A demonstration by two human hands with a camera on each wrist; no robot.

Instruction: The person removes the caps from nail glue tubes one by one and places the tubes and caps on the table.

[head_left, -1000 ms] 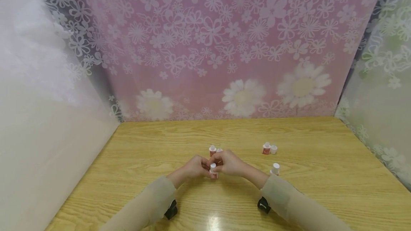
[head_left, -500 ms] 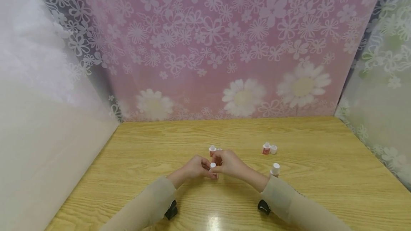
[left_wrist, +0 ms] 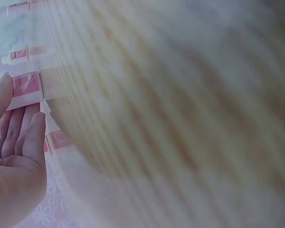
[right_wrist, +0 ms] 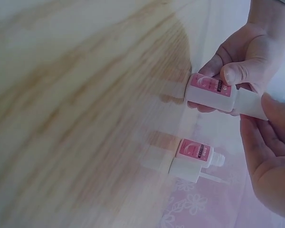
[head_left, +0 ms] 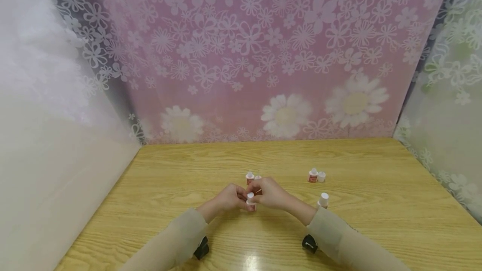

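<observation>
A small white bottle (right_wrist: 211, 95) with a pink-red label stands upright on the table in front of the person. The left hand (head_left: 229, 197) grips its body between thumb and fingers, the thumb lying by the label in the right wrist view. On top sits a white cap (right_wrist: 251, 103), which the right hand (head_left: 273, 193) pinches between thumb and fingers. In the left wrist view the bottle's label (left_wrist: 26, 88) shows beside the left thumb, while the right hand is out of sight.
Just behind the hands stands an uncapped bottle (head_left: 249, 177), its brush cap (right_wrist: 186, 168) beside it. Farther right are another uncapped bottle (head_left: 313, 176) and a loose cap (head_left: 321, 177). A capped bottle (head_left: 323, 200) is partly hidden by the right sleeve. Flowered curtains (head_left: 233, 53) enclose the table.
The right fingertips lift and shift slightly around the cap, then close on it again. The left hand and bottle stay in place.
</observation>
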